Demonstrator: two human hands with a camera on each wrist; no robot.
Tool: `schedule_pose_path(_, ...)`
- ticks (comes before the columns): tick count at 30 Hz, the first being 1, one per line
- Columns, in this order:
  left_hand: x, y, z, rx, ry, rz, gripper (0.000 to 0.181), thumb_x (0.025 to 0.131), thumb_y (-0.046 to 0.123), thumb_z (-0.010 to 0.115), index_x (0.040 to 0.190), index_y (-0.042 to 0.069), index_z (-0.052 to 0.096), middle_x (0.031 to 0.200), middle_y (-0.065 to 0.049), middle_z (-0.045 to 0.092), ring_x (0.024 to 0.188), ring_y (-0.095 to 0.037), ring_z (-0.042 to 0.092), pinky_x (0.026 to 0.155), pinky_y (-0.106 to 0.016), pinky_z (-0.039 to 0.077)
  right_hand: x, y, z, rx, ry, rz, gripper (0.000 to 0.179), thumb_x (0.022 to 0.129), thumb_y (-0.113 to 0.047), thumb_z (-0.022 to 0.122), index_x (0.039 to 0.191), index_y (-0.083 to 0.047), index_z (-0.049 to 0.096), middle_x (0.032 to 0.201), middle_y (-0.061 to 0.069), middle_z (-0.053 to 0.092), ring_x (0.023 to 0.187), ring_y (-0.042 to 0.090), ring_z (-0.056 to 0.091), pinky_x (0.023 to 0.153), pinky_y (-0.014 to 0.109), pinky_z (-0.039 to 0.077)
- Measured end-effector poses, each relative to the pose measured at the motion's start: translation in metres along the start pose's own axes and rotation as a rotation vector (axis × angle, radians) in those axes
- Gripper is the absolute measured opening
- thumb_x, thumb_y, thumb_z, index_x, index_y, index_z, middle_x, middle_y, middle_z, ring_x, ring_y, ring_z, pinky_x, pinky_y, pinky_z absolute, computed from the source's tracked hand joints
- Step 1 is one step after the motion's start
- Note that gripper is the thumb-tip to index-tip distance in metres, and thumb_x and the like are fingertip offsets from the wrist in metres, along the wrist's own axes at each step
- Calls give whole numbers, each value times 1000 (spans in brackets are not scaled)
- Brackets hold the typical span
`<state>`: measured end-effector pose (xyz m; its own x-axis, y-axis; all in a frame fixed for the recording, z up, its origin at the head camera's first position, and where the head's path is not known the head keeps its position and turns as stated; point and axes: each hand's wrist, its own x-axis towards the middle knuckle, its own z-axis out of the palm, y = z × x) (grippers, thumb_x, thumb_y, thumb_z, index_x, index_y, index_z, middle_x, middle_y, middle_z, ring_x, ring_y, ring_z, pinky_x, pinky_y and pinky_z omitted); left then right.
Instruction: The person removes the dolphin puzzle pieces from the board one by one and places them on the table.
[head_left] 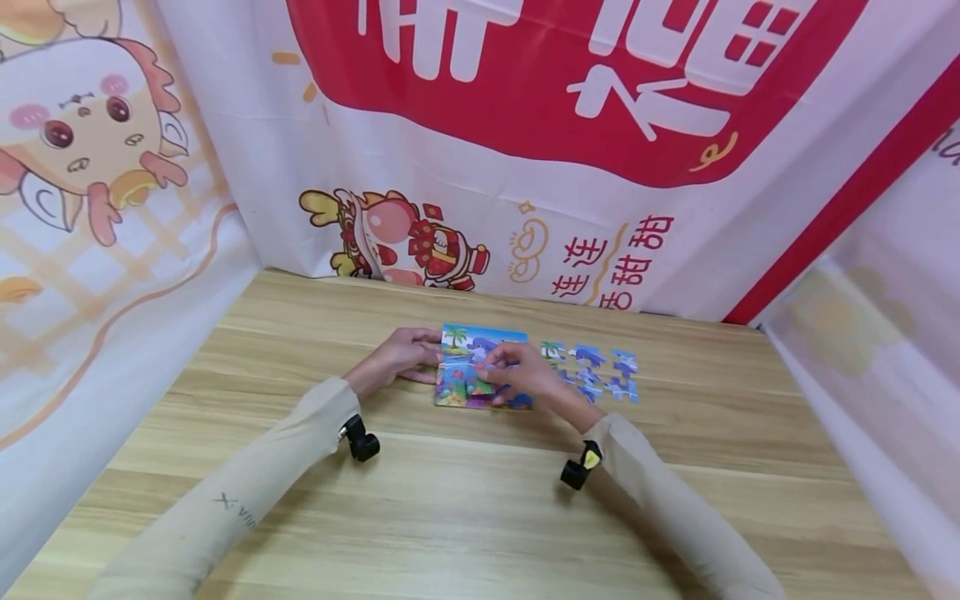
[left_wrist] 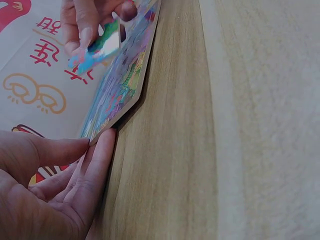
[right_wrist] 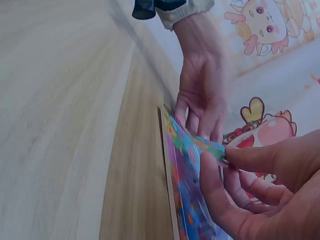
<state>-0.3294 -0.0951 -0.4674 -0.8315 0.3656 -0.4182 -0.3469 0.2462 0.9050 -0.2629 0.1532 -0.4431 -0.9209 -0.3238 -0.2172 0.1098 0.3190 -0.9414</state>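
A jigsaw puzzle board (head_left: 452, 392) with a bright sea picture, a palm tree and a purple dolphin lies flat on the table. At its left edge my left hand (head_left: 403, 354) grips the board, thumb at the rim and fingers along the side in the left wrist view. Over the board's middle, my right hand (head_left: 525, 372) pinches a puzzle piece (left_wrist: 102, 47) between thumb and fingers. That piece (right_wrist: 212, 148), green and blue on its printed face, is tilted above the board in the right wrist view. The right hand covers part of the board's right side.
Several loose puzzle pieces (head_left: 588, 356) lie in loose rows just right of the board. The wood-grain table (head_left: 465, 500) ends at a printed cloth backdrop (head_left: 465, 208) behind and cloth walls at both sides. Each sleeved wrist carries a small black camera (head_left: 363, 442).
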Motion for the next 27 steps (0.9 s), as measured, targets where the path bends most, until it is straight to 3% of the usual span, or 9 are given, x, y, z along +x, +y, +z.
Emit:
schedule_pose_path(6,-6,5,-2,4,-7,17,62,102,-2,60,159,3,39,151,-26,53,121,-35,67,86,-36,68,-14,3,-19,-53,24,44,20,100,-17,73,109,-1,67,91,11,67,68,20,68,61,36,68)
schedule_pose_path(13,-11,5,-9,2,6,9,61,102,0,62,159,5,41,150,-25,54,124,-36,66,85,-35,68,-29,10,-29,-69,37,70,21,99,-18,75,109,-2,66,93,11,67,67,18,68,56,27,63)
schedule_pose_path(21,-8,-2,-3,-24,-6,11,62,102,0,63,159,5,41,150,-25,54,122,-34,67,85,-36,68,-53,27,-53,-128,92,85,22,101,-18,72,107,0,62,90,12,65,65,18,65,51,25,60)
schedule_pose_path(27,-9,-1,-1,-35,-8,16,62,101,-1,63,159,4,40,150,-26,54,124,-36,65,86,-36,68,-63,37,-70,-123,67,123,21,102,-12,68,109,4,55,91,15,64,66,18,66,55,28,64)
